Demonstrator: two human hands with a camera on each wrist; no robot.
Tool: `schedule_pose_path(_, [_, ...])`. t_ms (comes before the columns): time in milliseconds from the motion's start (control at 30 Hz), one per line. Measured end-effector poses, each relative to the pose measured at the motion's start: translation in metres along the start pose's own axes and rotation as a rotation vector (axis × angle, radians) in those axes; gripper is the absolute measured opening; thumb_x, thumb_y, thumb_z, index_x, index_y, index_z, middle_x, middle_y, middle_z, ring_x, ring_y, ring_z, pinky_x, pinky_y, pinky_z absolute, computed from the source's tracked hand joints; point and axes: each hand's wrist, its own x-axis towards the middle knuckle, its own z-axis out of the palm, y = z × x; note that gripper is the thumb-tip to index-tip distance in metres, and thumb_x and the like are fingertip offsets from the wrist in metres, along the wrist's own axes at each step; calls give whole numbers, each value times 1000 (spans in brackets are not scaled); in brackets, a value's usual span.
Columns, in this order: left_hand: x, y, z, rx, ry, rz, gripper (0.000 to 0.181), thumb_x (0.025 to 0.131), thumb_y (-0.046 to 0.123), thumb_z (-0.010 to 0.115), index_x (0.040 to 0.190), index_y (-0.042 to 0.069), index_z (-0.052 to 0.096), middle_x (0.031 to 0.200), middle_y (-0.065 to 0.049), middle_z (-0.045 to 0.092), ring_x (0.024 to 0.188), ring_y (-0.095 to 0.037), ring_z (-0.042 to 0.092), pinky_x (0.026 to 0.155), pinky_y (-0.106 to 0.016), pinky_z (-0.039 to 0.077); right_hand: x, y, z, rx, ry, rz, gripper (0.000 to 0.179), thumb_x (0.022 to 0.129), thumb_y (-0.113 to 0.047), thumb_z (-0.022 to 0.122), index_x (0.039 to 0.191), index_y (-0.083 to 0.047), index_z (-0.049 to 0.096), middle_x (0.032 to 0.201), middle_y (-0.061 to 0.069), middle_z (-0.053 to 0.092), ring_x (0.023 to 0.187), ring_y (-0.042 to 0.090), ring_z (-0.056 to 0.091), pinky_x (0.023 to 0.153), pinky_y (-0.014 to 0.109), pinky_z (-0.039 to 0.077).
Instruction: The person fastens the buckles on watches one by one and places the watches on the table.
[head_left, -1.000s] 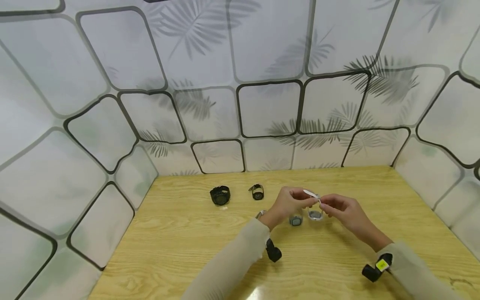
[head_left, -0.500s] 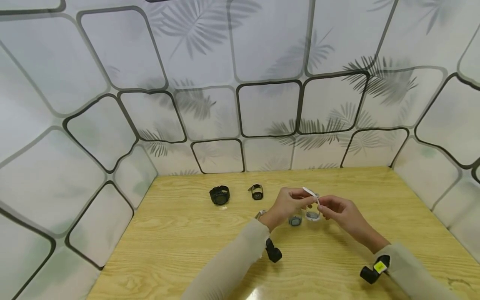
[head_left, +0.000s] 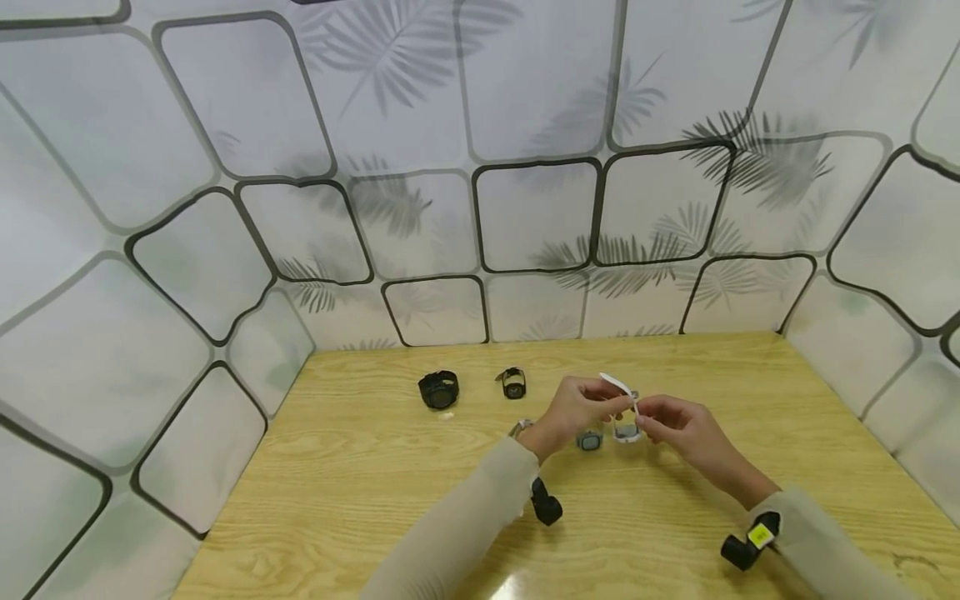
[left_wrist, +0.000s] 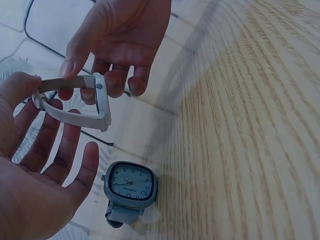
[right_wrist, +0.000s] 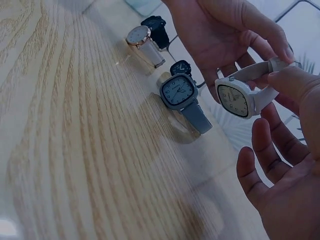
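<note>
A white watch (right_wrist: 234, 100) with a squarish case is held up between both hands, its strap bent into a closed loop. My left hand (head_left: 577, 410) pinches the strap at the buckle end between thumb and index finger. The right hand (head_left: 686, 429) grips the strap at that same end, thumb against the band. In the head view the white strap tip (head_left: 615, 383) sticks up past the fingers. Below the hands, a blue-grey square watch (left_wrist: 131, 182) sits on the table, just left of the white one in the head view.
Farther left on the wooden table (head_left: 360, 500) are a bulky black watch (head_left: 439, 390) and a small black watch (head_left: 513, 385). A rose-gold watch (right_wrist: 138, 36) with a pale strap lies near the left wrist. A patterned cloth (head_left: 536, 217) encloses the table.
The white strap tip has tilted up more steeply and shifted slightly left. My right hand has moved a little left; both hands keep hold of the watch.
</note>
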Motion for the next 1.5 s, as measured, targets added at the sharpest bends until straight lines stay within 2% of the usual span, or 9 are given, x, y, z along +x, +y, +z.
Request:
schedule_pose_path(100, [-1, -1, 1, 12, -1, -14, 16, 96, 25, 76, 106, 13, 82, 99, -14, 76, 86, -31, 71, 83, -62, 56, 0, 0, 1, 15, 7, 6, 28, 104, -19, 65, 123, 2, 67, 107, 14, 70, 85, 26, 66, 72, 37, 58])
schedule_pose_path(233, [-2, -1, 2, 4, -3, -1, 15, 96, 25, 76, 103, 13, 82, 105, -27, 72, 94, -45, 68, 84, -63, 56, 0, 1, 3, 28, 12, 18, 33, 103, -19, 66, 125, 6, 65, 108, 20, 69, 85, 25, 66, 71, 37, 59])
schedule_pose_path(500, [-2, 2, 6, -33, 40, 9, 16, 96, 24, 76, 105, 11, 81, 102, -19, 76, 84, -21, 72, 85, -59, 57, 1, 2, 1, 24, 18, 25, 30, 104, -22, 65, 126, -1, 67, 109, 15, 70, 88, 27, 66, 74, 39, 59])
schedule_pose_path(867, [-3, 4, 7, -40, 59, 46, 19, 97, 22, 75, 109, 8, 81, 106, -26, 73, 94, -41, 70, 85, -61, 56, 2, -3, 0, 7, 30, 35, 35, 104, -22, 65, 128, 4, 66, 114, 19, 70, 88, 21, 67, 75, 37, 59])
schedule_pose_path(967, [-1, 5, 6, 1, 67, 53, 18, 97, 23, 76, 108, 10, 81, 103, -21, 76, 93, -39, 71, 81, -56, 59, 3, -5, -6, -32, 36, 48, 35, 104, -25, 65, 128, 1, 67, 116, 19, 70, 90, 25, 68, 75, 38, 60])
schedule_pose_path(1133, [4, 5, 3, 94, 79, 33, 15, 95, 27, 78, 103, 15, 83, 94, 5, 78, 87, -26, 73, 68, -34, 60, 6, -11, -21, -115, 35, 40, 36, 104, -29, 64, 129, -3, 67, 112, 23, 69, 91, 32, 66, 75, 39, 59])
schedule_pose_path(1200, [6, 5, 2, 149, 78, 29, 15, 94, 28, 78, 102, 17, 83, 93, 11, 76, 85, -19, 73, 67, -28, 59, 8, -15, -28, -144, 32, 22, 34, 105, -28, 64, 129, -5, 68, 106, 21, 69, 90, 32, 66, 74, 39, 59])
schedule_pose_path(1367, [9, 7, 0, 319, 77, 37, 14, 94, 30, 78, 100, 18, 84, 94, 14, 74, 79, -5, 67, 69, -23, 57, 19, -29, -39, -238, 14, -41, 29, 104, -26, 64, 128, -11, 69, 101, 10, 70, 83, 22, 66, 70, 35, 58])
schedule_pose_path(1500, [12, 9, -1, 396, 56, 60, 14, 96, 28, 76, 101, 17, 84, 94, 12, 75, 76, -1, 65, 67, -20, 56, 31, -41, -43, -344, -21, -108, 31, 104, -25, 65, 132, -12, 68, 110, 6, 71, 85, 16, 67, 70, 33, 57])
